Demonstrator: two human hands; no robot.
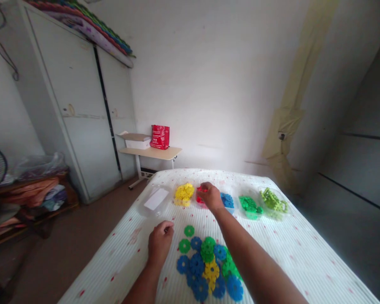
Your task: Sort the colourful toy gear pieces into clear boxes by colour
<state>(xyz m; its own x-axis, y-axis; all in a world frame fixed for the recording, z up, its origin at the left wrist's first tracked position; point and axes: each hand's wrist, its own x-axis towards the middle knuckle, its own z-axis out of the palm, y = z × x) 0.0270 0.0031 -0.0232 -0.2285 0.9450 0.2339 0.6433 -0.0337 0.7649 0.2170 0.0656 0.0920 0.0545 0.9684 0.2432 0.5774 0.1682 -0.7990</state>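
Observation:
My right hand reaches over the clear container of red pieces, its fingers pinched together just at the pieces. Whether it grips one is hidden. My left hand hovers above the cloth with its fingers curled in, and nothing shows in them. To its right lies a loose pile of flower-shaped plastic discs: blue discs, green discs and yellow discs. Two single green discs, a nearer one and a farther one, rest closest to my left hand.
Across the table stand containers of yellow pieces, blue pieces, green pieces and light-green pieces. A clear container with a white paper sits at left. Behind, a side table bears a red bag.

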